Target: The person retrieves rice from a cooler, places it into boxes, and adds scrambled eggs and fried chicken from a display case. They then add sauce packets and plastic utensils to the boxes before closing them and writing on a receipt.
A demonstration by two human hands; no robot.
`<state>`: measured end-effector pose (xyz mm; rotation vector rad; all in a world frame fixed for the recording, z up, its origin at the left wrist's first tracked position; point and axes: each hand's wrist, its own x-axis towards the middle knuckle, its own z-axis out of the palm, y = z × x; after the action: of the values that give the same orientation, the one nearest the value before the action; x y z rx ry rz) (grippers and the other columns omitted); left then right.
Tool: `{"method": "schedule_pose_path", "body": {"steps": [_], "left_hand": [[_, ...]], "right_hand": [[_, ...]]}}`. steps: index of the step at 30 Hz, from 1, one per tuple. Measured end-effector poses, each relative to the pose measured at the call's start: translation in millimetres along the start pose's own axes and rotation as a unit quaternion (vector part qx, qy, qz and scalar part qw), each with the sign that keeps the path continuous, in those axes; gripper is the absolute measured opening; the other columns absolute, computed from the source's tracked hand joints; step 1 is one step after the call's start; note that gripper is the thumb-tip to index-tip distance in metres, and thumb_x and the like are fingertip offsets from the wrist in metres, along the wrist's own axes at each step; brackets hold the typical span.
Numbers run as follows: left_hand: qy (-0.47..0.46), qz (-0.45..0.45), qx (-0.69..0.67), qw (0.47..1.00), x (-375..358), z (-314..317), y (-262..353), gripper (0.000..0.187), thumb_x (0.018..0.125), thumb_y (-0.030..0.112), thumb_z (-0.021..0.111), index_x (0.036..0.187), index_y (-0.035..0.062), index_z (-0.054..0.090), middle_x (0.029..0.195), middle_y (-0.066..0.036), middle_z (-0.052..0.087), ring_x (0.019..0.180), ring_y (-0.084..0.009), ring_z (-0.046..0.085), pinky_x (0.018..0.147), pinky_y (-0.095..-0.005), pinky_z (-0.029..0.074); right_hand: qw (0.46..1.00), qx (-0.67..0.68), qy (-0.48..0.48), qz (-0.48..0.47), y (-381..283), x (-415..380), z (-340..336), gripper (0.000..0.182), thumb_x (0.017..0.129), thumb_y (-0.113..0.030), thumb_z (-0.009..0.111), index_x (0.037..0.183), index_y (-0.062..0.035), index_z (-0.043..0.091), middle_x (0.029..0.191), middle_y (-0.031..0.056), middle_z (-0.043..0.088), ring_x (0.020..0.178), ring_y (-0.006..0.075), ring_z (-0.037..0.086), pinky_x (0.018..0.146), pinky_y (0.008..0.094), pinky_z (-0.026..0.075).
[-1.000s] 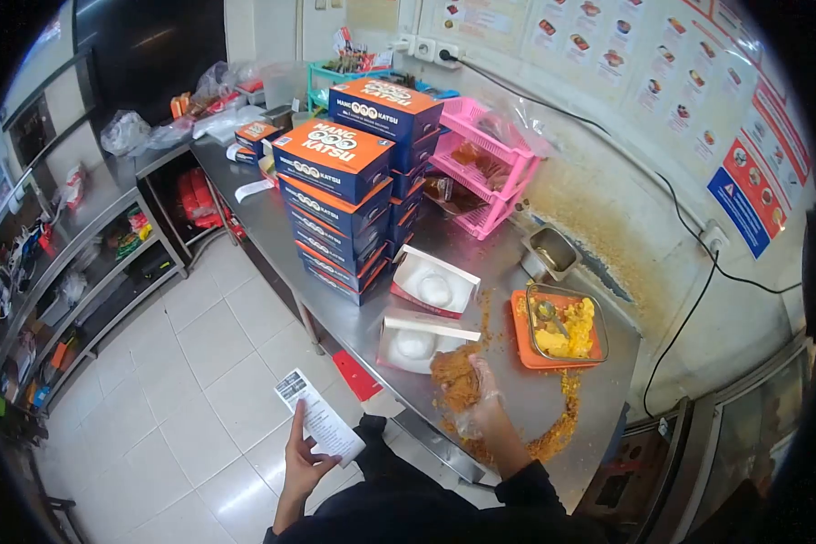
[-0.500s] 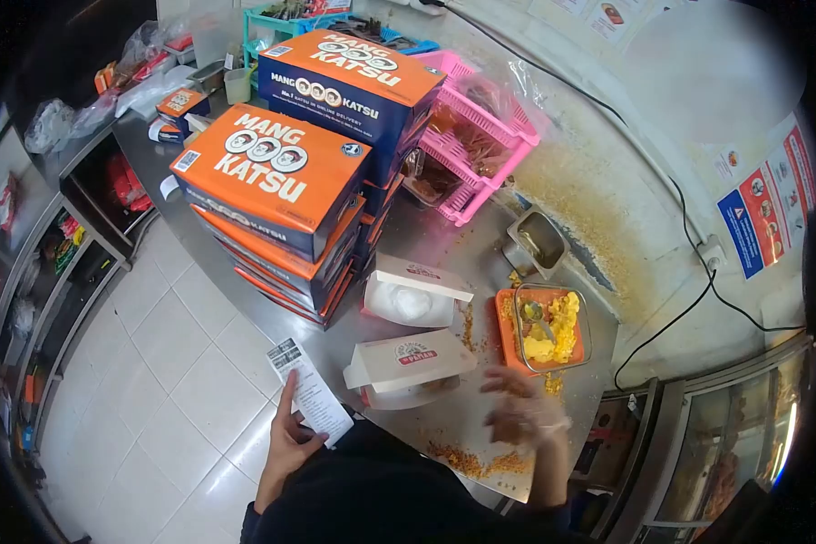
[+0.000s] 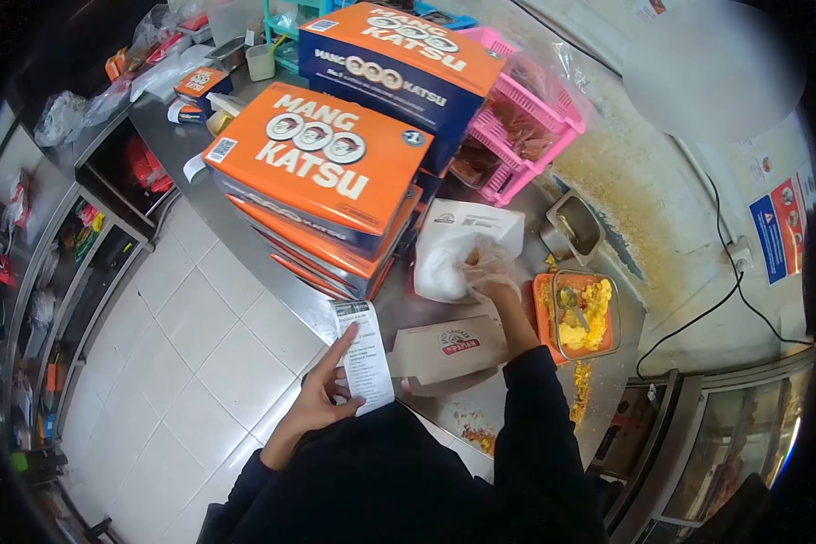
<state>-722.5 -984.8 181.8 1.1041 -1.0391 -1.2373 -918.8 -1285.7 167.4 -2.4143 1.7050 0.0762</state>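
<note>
My left hand (image 3: 322, 399) grips a long printed receipt (image 3: 368, 363), its index finger lying along the paper. In a clear plastic glove, my right hand (image 3: 490, 272) reaches over the far takeaway carton (image 3: 490, 227), whose lid is up. Its fingers touch a white bundle (image 3: 440, 269) in that carton; glove and blur hide how they close. Nearer to me, a second carton (image 3: 453, 349) with a red-and-grey logo sits with its lid down, beneath my right forearm.
Stacked orange-and-blue boxes (image 3: 322, 163) rise at the table's left. Behind stands a pink basket rack (image 3: 526, 127). To the right are a metal container (image 3: 573, 227) and a glass dish (image 3: 587, 313) of yellow food with a spoon. Crumbs (image 3: 480, 440) lie along the front edge.
My right hand has moved from above the near right of the table to the far carton, whose lid has been raised. The left hand still holds the receipt.
</note>
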Motion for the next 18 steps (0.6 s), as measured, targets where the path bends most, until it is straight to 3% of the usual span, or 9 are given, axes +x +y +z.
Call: {"method": "schedule_pose_path", "body": {"steps": [2,3,5,7,9,10,11,15,18], "left_hand": [[-0.008,-0.008,0.002,1.0,-3,-5,4,0.096,0.063,-0.019,0.057,0.143,0.0139,0.016,0.146,-0.008,0.022,0.107,-0.0161,0.053,0.063,-0.0195,0.049],[-0.019,-0.014,0.002,1.0,-3,-8,6,0.096,0.063,-0.018,0.058,0.144,0.0142,0.016,0.146,-0.008,0.022,0.108,-0.0157,0.052,0.063,-0.0196,0.048],[-0.025,-0.019,-0.005,0.999,-5,-12,9,0.096,0.064,-0.018,0.058,0.144,0.0144,0.015,0.146,-0.008,0.022,0.109,-0.0156,0.052,0.063,-0.0196,0.048],[-0.038,-0.027,-0.012,0.999,-5,-16,10,0.096,0.064,-0.017,0.058,0.144,0.0146,0.015,0.146,-0.008,0.022,0.11,-0.0154,0.051,0.064,-0.0195,0.048],[-0.052,-0.026,-0.015,0.998,-3,-19,9,0.097,0.064,-0.017,0.058,0.144,0.0146,0.014,0.146,-0.008,0.022,0.11,-0.0153,0.051,0.064,-0.0191,0.047],[-0.061,-0.027,-0.018,0.998,-1,-21,6,0.097,0.064,-0.017,0.058,0.144,0.0146,0.014,0.146,-0.008,0.022,0.11,-0.0153,0.051,0.064,-0.0191,0.047],[-0.067,-0.043,-0.025,0.996,0,-24,3,0.096,0.064,-0.017,0.058,0.144,0.0146,0.014,0.146,-0.008,0.022,0.11,-0.0155,0.051,0.065,-0.0189,0.048],[-0.088,-0.056,-0.029,0.994,10,-25,-19,0.094,0.064,-0.017,0.058,0.143,0.0137,0.017,0.144,-0.01,0.026,0.112,-0.0174,0.05,0.069,-0.0201,0.049],[-0.108,-0.067,-0.011,0.992,23,-25,-53,0.088,0.065,-0.016,0.058,0.141,0.013,0.024,0.142,-0.013,0.028,0.114,-0.0195,0.05,0.074,-0.0234,0.05]], "right_hand": [[0.936,0.005,0.324,-0.135,8,5,37,0.058,0.071,-0.041,0.064,0.12,-0.0131,0.051,0.105,0.0157,0.056,0.092,0.0341,0.055,0.085,0.0407,0.044],[0.936,0.005,0.324,-0.139,11,-1,36,0.058,0.071,-0.041,0.064,0.12,-0.0131,0.051,0.105,0.0157,0.056,0.092,0.0341,0.055,0.085,0.0407,0.044],[0.982,0.083,0.168,-0.033,-11,-47,-21,0.07,0.071,-0.043,0.063,0.127,-0.0051,0.044,0.121,0.0193,0.051,0.108,0.034,0.051,0.093,0.0397,0.04],[0.978,0.184,-0.022,-0.1,8,-85,-43,0.076,0.068,-0.042,0.066,0.13,-0.0068,0.04,0.13,0.0186,0.044,0.112,0.0368,0.048,0.096,0.043,0.038],[0.815,0.453,-0.287,-0.219,57,-110,-11,0.068,0.073,-0.033,0.066,0.133,-0.0193,0.036,0.137,0.0113,0.036,0.112,0.0303,0.047,0.09,0.0459,0.042],[0.909,0.227,-0.207,-0.282,36,-140,-28,0.067,0.073,-0.032,0.066,0.133,-0.0213,0.036,0.137,0.0087,0.037,0.113,0.0293,0.047,0.092,0.046,0.04],[0.939,-0.017,-0.118,-0.321,6,-166,-44,0.067,0.073,-0.031,0.065,0.133,-0.0234,0.036,0.136,0.0062,0.037,0.114,0.0283,0.046,0.094,0.0461,0.039],[0.953,-0.101,0.109,-0.263,7,-178,-1,0.048,0.067,-0.022,0.065,0.115,-0.0191,0.056,0.115,0.0079,0.056,0.107,0.0265,0.052,0.089,0.0387,0.044],[0.984,0.033,0.112,-0.138,6,-184,-19,0.039,0.068,-0.02,0.064,0.106,-0.0186,0.061,0.1,0.0066,0.062,0.092,0.0252,0.059,0.078,0.0373,0.047]]}}
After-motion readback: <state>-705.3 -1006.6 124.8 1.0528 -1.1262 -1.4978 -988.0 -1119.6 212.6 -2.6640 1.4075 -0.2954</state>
